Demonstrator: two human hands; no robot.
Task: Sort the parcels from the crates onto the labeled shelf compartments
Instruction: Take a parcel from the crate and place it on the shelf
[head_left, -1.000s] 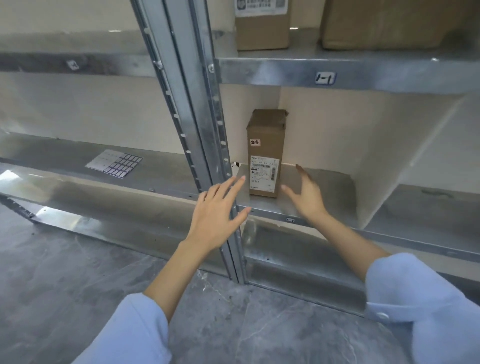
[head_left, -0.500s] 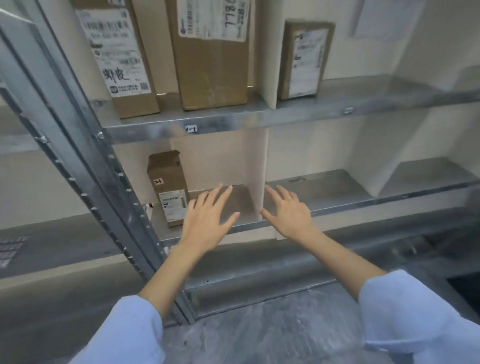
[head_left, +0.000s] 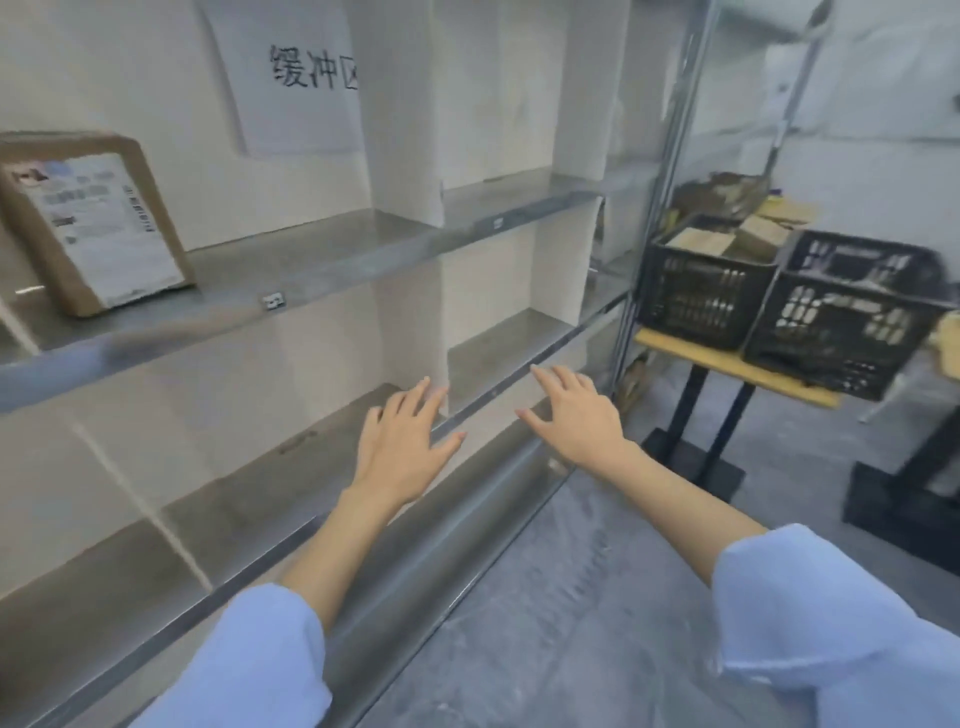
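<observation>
- The shelf (head_left: 332, 260) is seen at left; its small labels (head_left: 274, 300) are blurred past reading.
- Two crates (head_left: 706, 296) are set on a table (head_left: 691, 345) at right, well apart from both hands; the parcels (head_left: 701, 240) inside are partly hidden.
- One parcel (head_left: 93, 223) is stood on the upper level, far left.
- The left hand (head_left: 402, 447) and right hand (head_left: 576, 415) are held spread, empty.
</observation>
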